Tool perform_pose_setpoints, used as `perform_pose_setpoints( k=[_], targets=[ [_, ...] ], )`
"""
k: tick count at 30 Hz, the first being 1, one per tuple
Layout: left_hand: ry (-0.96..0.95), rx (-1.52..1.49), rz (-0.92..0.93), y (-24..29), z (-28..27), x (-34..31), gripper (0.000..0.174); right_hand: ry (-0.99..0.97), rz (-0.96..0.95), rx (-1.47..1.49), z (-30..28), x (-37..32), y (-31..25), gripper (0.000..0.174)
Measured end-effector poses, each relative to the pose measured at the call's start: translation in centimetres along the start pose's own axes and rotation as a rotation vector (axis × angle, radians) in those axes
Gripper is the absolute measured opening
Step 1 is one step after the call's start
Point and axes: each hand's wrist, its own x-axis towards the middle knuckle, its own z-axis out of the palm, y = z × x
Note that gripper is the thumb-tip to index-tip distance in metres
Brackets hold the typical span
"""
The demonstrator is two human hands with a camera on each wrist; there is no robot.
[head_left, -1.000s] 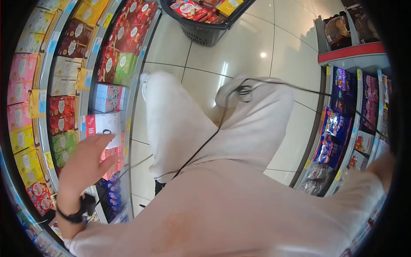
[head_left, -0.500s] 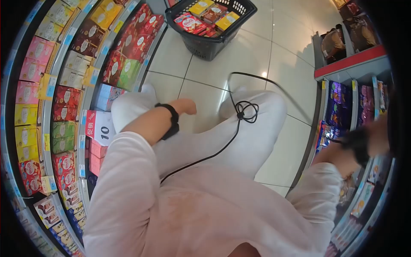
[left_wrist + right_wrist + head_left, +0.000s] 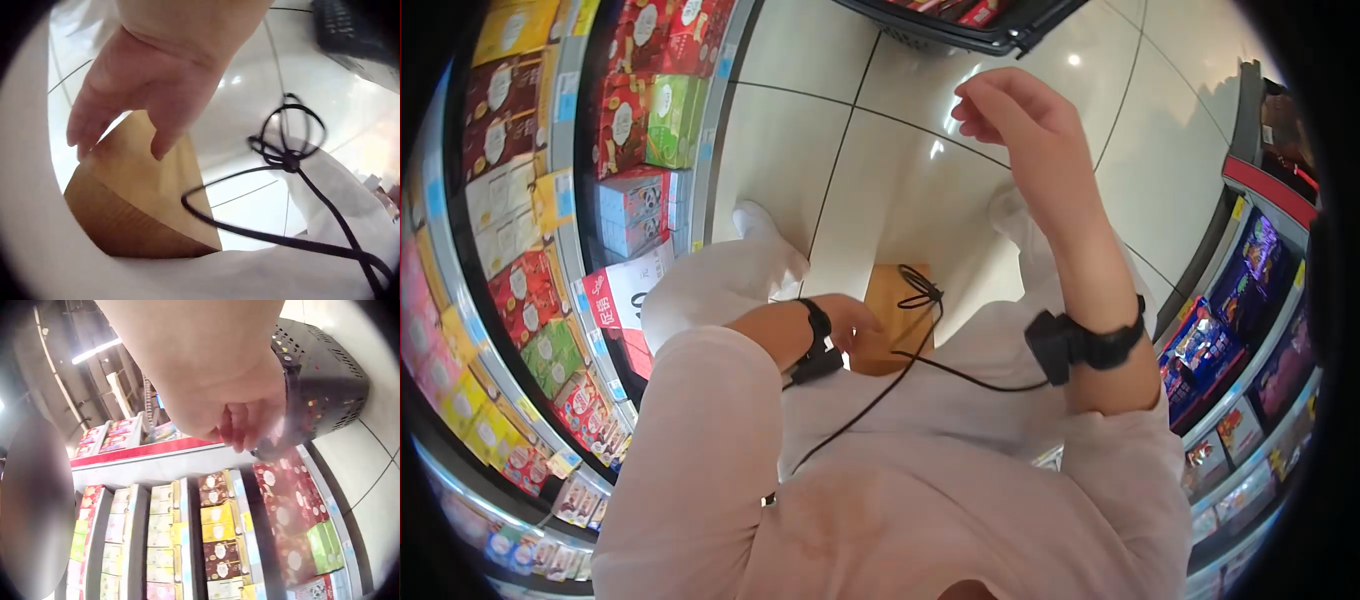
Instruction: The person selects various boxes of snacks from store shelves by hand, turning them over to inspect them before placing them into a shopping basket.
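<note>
My left hand (image 3: pixel 850 325) hangs low between the knees. In the left wrist view its thumb and fingers (image 3: pixel 80 134) are parted, close over a block-like wooden piece (image 3: pixel 125 215) with a flat top, and nothing is in its grasp. My right hand (image 3: pixel 1035 125) is raised ahead of the body over the floor, fingers loosely curled and holding nothing. Behind it, in the right wrist view, appears a black shopping basket (image 3: pixel 328 387) with perforated walls. A black cable (image 3: pixel 920 290), bundled into loops, dangles near the left hand and overlaps the wooden piece.
Shelves of boxed snacks (image 3: pixel 525 300) line the left side, with a promotional price sign (image 3: pixel 625 290) sticking out. On the right stand shelves with bagged snacks (image 3: pixel 1200 345). Pale floor tiles (image 3: pixel 800 130) lie between. The basket's near rim (image 3: pixel 990 45) shows at the top.
My left hand has come away from the left shelf to between the knees. The right hand has swung from the right shelves to the front. The head view has shifted, cutting off most of the basket.
</note>
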Motion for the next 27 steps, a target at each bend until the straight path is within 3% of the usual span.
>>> perform_pose_setpoints(
  k=[2, 4, 6, 8, 9, 10, 12, 13, 14, 15, 16, 18, 20, 22, 23, 25, 26, 27],
  targets=[
    [-0.549, -0.547, 0.076, -2.3, 1.4, 2.7, 0.046, -0.039, -0.081, 0.05, 0.4, 1.6, -0.2, 0.019],
    [-0.529, -0.695, 0.11, -3.3, 1.5, 2.6, 0.039, -0.027, -0.063, -0.074, 0.6, 2.9, 0.5, 0.018],
    [-0.439, -0.513, 0.045, -2.1, 0.6, 3.0, 0.04, -0.018, -0.06, -0.206, 0.3, 4.2, 0.7, 0.017],
    [-0.41, 0.105, 0.63, -2.5, -1.4, 5.3, 0.042, -0.051, -0.252, -0.456, -0.2, 5.2, 0.4, 0.015],
    [-0.375, -0.201, 0.24, -0.6, -1.8, 4.1, 0.028, -0.049, -0.265, -0.448, -0.5, 5.8, 0.1, 0.015],
    [-0.355, -0.198, 0.244, -0.4, -3.3, 4.8, 0.028, -0.046, -0.258, -0.445, -1.0, 6.5, -0.1, 0.015],
    [-0.455, 0.179, 0.572, 0.5, -6.1, 5.3, 0.036, -0.038, -0.273, -0.437, -1.7, 7.4, -0.7, 0.015],
    [-0.352, 0.063, 0.405, 1.6, -6.9, 3.5, 0.038, -0.035, -0.257, -0.394, -2.0, 7.9, -1.0, 0.014],
    [-0.322, 0.077, 0.405, 1.9, -8.3, 3.7, 0.038, -0.024, -0.243, -0.349, -2.3, 8.3, -1.3, 0.014],
    [-0.378, 0.162, 0.491, 1.8, -10.3, 5.9, 0.028, -0.01, -0.271, -0.339, -2.8, 8.7, -1.6, 0.014],
    [-0.436, 0.252, 0.572, 2.4, -11.5, 4.7, 0.034, -0.022, -0.257, -0.385, -3.3, 9.1, -1.8, 0.015],
    [-0.313, 0.449, 0.663, 4.8, -13.6, -1.0, 0.029, -0.017, -0.276, -0.431, -4.4, 10.0, -2.1, 0.016],
    [-0.196, 0.629, 0.751, 7.1, -13.6, -6.9, 0.024, 0.02, -0.498, -0.779, -5.0, 10.6, -1.6, 0.021],
    [-0.2, 0.792, 0.761, 9.5, -13.8, -11.2, 0.015, 0.023, -0.623, -0.877, -5.9, 11.7, 0.1, 0.03],
    [0.032, 0.948, 0.828, 10.8, -12.1, -16.8, 0.017, -0.064, -0.557, -1.015, -6.0, 12.1, 0.2, 0.03],
    [0.138, 1.009, 0.804, 11.1, -15.3, -12.1, 0.022, -0.159, -0.451, -1.189, -6.1, 12.2, -0.4, 0.033],
    [0.459, 1.243, 0.67, 12.6, -12.3, -16.8, 0.026, -0.176, -0.437, -1.22, -5.5, 12.3, -0.9, 0.035],
    [0.576, 1.355, 0.637, 13.6, -10.2, -20.1, 0.031, -0.217, -0.397, -1.241, -5.2, 12.5, -1.7, 0.038]
  ],
)
